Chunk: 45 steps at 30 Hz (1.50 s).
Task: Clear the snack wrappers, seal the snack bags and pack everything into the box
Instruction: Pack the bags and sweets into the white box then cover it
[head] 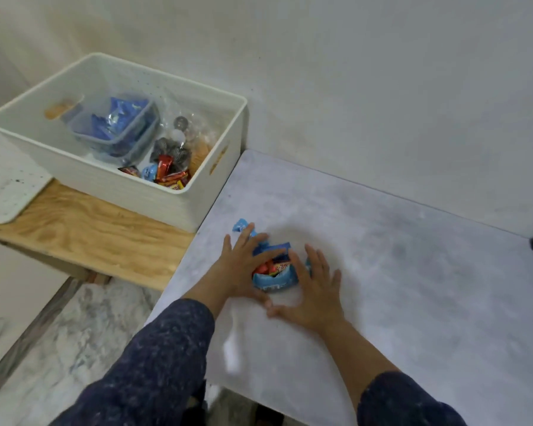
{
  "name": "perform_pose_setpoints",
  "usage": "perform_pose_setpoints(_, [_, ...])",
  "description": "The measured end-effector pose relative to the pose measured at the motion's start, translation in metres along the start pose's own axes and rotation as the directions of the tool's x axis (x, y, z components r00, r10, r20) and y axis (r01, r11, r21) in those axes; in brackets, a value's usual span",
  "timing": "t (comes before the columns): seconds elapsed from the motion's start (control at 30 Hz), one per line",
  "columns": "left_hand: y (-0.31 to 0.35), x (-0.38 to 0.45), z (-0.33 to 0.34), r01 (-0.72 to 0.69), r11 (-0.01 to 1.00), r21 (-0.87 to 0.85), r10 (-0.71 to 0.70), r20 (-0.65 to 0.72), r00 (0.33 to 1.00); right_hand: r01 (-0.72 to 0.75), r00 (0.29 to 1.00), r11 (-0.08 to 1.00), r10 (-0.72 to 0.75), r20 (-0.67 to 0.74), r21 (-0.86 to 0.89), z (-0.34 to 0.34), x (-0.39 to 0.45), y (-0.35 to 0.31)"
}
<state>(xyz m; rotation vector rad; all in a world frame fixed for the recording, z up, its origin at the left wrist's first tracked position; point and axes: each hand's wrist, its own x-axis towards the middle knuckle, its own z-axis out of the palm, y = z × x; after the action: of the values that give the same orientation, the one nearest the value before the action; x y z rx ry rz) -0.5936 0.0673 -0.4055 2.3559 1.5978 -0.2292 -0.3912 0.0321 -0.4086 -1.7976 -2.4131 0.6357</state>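
Hands: left [243, 265] and right [316, 290], fingers spread, cupped around wrappers [274, 272].
Wrappers: blue, red; print blurred, unreadable.
Box [197, 192]: snacks partly hidden.

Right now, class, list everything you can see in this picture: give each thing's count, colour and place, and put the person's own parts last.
Storage box: one, white, on the wooden shelf, left of the table.
Clear tub: one, see-through, inside the box, holding blue packets.
Small wrapped snacks: several, red, orange and blue, in the box's near corner.
Clear bags: exact count unclear, transparent, in the box beside the tub.
Wooden shelf: one, light brown, under the box.
Lid: one, white, at the far left.
Table: one, grey marbled.
Wrapper pile: one heap, blue and red, on the table between the hands.
Left hand: one, flat against the pile.
Right hand: one, flat against the pile.
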Motion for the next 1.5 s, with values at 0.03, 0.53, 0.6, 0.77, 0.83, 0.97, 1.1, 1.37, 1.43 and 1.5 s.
perform_pose_setpoints(0.03, [-0.004,0.001,0.003,-0.002,1.0,-0.01,0.002,-0.024,1.0,0.056,0.997,0.998,-0.057,-0.054,-0.017,0.004,0.009,0.0])
perform_pose_setpoints(0.53, [-0.013,-0.026,0.032,0.09,0.992,-0.087,-0.122,-0.503,0.856,0.227,0.871,0.957,-0.283,-0.401,-0.182,0.022,0.033,0.001])
perform_pose_setpoints(0.6, [-0.006,-0.03,0.028,0.095,0.983,-0.16,-0.164,-0.502,0.849,0.192,0.906,0.965,-0.243,-0.347,-0.177,0.016,0.03,0.002])
perform_pose_setpoints(0.77, [0.008,-0.027,-0.013,0.026,0.956,-0.291,-0.189,-0.549,0.815,0.086,0.938,0.99,-0.118,-0.327,-0.108,-0.019,0.04,0.005])
perform_pose_setpoints(0.83, [0.008,-0.026,-0.05,0.022,0.963,-0.27,-0.186,-0.603,0.776,0.072,0.932,0.992,-0.105,-0.348,-0.107,-0.051,0.052,-0.014])
perform_pose_setpoints(0.97, [-0.007,-0.026,-0.128,-0.053,0.934,-0.354,-0.242,-0.732,0.637,0.087,0.908,0.994,-0.105,-0.404,-0.064,-0.119,0.085,-0.076])
perform_pose_setpoints(1.1, [-0.051,-0.033,-0.186,-0.003,0.883,-0.469,-0.393,-0.744,0.54,0.168,0.884,0.985,-0.172,-0.434,-0.048,-0.157,0.111,-0.141])
perform_pose_setpoints(1.37, [-0.165,-0.049,-0.233,0.185,0.779,-0.599,-0.53,-0.472,0.705,0.044,0.959,0.996,-0.019,-0.284,0.081,-0.159,0.161,-0.255])
perform_pose_setpoints(1.43, [-0.185,-0.045,-0.234,0.222,0.803,-0.553,-0.49,-0.401,0.774,-0.012,0.969,0.997,0.03,-0.244,0.078,-0.15,0.173,-0.272])
perform_pose_setpoints(1.5, [-0.2,-0.039,-0.232,0.295,0.837,-0.461,-0.453,-0.281,0.846,-0.051,0.981,0.996,0.064,-0.181,0.079,-0.142,0.183,-0.282])
